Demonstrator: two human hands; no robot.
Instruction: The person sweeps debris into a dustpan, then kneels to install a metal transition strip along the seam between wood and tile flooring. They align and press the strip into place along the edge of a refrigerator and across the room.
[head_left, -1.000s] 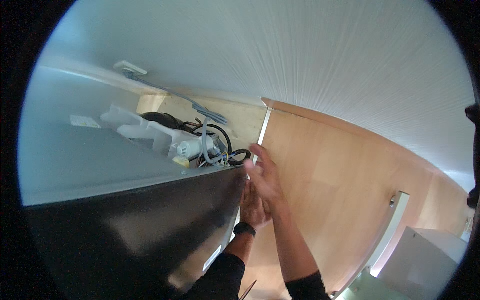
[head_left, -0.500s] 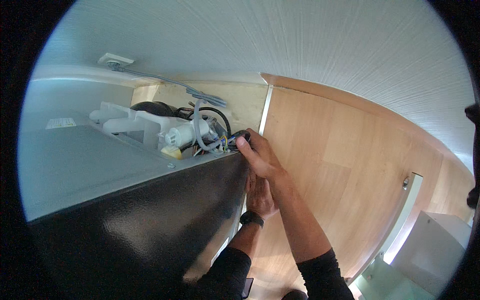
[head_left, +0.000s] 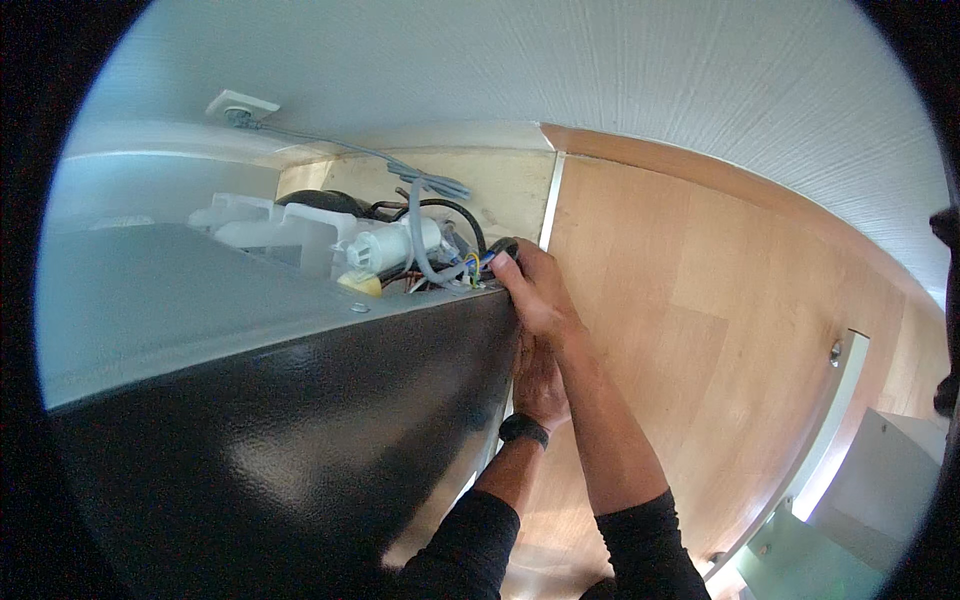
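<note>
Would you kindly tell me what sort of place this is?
Perhaps a kitchen or similar indoor room: a wood-look floor, a wall socket and a dark-sided appliance with exposed wiring.

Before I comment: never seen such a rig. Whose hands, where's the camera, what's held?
No robot here: these are a person's bare hands. A fisheye camera on their head looks down, so straight edges bend. At left is an appliance with a dark panel; a white cylinder and thin coloured wires show in its open part. A grey cable leads from a wall socket. The right hand is at the panel's corner beside a black loop; the left hand is just below, by the panel's edge. I can't tell whether either grips anything. Wood-look floor and a pale box lie to the right.
</note>
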